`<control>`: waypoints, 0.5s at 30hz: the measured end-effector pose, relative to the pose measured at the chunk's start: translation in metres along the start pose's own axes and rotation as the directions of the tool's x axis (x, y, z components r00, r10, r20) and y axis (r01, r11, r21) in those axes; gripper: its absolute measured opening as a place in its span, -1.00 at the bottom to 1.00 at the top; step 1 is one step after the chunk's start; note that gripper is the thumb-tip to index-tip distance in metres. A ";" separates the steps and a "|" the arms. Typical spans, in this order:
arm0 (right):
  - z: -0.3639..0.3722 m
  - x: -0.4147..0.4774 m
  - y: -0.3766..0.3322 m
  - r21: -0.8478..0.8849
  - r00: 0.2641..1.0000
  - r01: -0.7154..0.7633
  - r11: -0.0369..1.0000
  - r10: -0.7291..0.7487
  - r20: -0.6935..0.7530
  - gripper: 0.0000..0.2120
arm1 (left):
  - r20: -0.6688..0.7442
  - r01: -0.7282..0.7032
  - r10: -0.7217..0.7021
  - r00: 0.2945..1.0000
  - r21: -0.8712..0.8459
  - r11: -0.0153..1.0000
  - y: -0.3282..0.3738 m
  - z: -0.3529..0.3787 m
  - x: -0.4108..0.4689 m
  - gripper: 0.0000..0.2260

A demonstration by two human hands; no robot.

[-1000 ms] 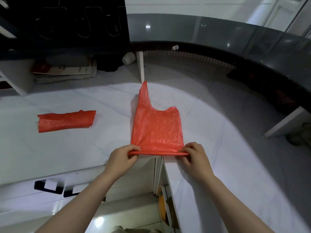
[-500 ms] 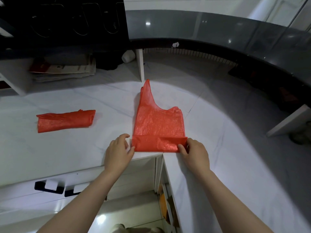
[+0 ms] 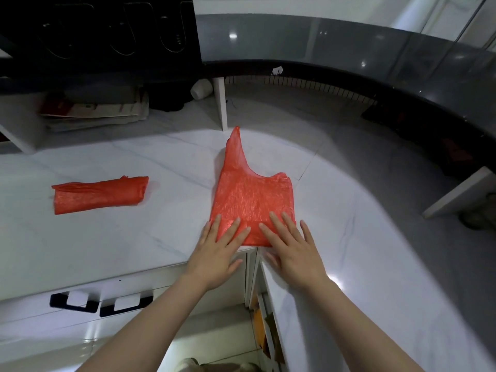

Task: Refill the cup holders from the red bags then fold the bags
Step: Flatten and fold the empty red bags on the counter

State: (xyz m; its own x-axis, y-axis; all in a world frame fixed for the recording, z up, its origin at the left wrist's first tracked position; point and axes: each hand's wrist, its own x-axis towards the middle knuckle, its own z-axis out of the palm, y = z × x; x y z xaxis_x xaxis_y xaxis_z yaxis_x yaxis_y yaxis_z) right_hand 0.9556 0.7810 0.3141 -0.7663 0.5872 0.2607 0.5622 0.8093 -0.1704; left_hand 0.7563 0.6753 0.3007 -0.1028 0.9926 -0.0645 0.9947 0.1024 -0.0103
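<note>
- Both the left hand [image 3: 217,251] and right hand [image 3: 292,253] are laid flat, fingers straight, on the folded near end of the bag [image 3: 252,194], at the counter [image 3: 107,237] edge.
- Fold could be sprung open once pressure's eased, thin plastic tbh.

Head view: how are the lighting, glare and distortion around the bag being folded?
Head view: a bright pool of light covers the white counter around the red bag under the left hand and right hand; the far shelf is dim; small glare spots dot the grey curved ledge; the wide lens bends the counter edges.
</note>
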 end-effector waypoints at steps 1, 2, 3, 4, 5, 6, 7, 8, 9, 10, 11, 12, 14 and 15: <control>-0.001 0.002 0.002 -0.019 0.993 0.026 0.999 -0.023 0.116 -0.42 | 0.009 0.008 -0.008 1.000 0.008 1.000 0.000 0.000 0.000 -0.37; 0.000 0.004 0.005 -0.025 0.975 0.010 1.000 -0.004 0.224 -0.40 | 0.015 0.008 -0.009 1.000 0.008 1.000 0.000 0.000 0.000 -0.36; 0.002 0.006 0.008 -0.026 0.952 -0.018 1.000 0.025 0.306 -0.39 | 0.019 0.006 -0.006 1.000 0.001 1.000 0.000 0.001 0.000 -0.35; 0.004 0.006 0.009 -0.027 0.936 -0.033 0.999 0.041 0.348 -0.39 | 0.024 0.006 -0.006 1.000 -0.011 1.000 0.000 0.000 0.001 -0.34; 0.004 0.007 0.010 -0.017 0.930 -0.043 0.999 0.046 0.365 -0.40 | 0.031 0.009 -0.008 0.999 -0.022 1.000 0.000 -0.001 0.001 -0.33; 0.004 0.008 0.009 0.006 0.928 -0.054 0.999 0.048 0.370 -0.40 | 0.035 0.010 -0.009 0.999 -0.035 0.999 -0.001 -0.003 0.001 -0.34; 0.003 0.009 0.009 0.030 0.928 -0.064 0.997 0.049 0.368 -0.40 | 0.035 0.008 -0.006 0.999 -0.058 0.998 -0.001 -0.005 0.001 -0.35; 0.000 0.010 0.010 0.049 0.929 -0.078 0.996 0.055 0.365 -0.40 | 0.032 -0.002 0.005 0.999 -0.085 0.996 -0.001 -0.007 0.001 -0.36; -0.003 0.010 0.012 0.068 0.934 -0.094 0.993 0.065 0.351 -0.41 | 0.019 -0.021 0.023 1.000 -0.104 0.994 -0.001 -0.011 -0.001 -0.36; -0.005 0.008 0.013 0.087 0.942 -0.109 0.990 0.075 0.327 -0.42 | -0.014 -0.057 0.056 0.998 -0.104 0.993 0.000 -0.015 -0.004 -0.34; -0.008 0.005 0.014 0.108 0.952 -0.117 0.987 0.080 0.295 -0.44 | -0.052 -0.098 0.093 0.994 -0.105 0.990 0.000 -0.019 -0.008 -0.33; -0.011 0.000 0.015 0.134 0.963 -0.114 0.984 0.076 0.260 -0.47 | -0.102 -0.139 0.125 0.987 -0.134 0.981 0.000 -0.020 -0.014 -0.33; -0.013 -0.012 0.017 0.200 0.981 -0.087 0.976 0.049 0.187 -0.52 | -0.204 -0.191 0.147 0.968 -0.221 0.956 -0.006 -0.018 -0.024 -0.35; -0.013 -0.017 0.018 0.230 0.985 -0.067 0.971 0.028 0.169 -0.53 | -0.237 -0.206 0.146 0.961 -0.257 0.944 -0.010 -0.018 -0.027 -0.37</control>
State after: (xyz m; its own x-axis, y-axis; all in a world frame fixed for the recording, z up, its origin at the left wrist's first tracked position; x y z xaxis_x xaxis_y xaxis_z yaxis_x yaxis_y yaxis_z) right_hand 0.9826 0.7850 0.3194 -0.7917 0.6041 0.0909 0.5261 0.7498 -0.4013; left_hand 0.7496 0.6483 0.3207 0.0468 0.9838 0.1731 0.9613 -0.0914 0.2598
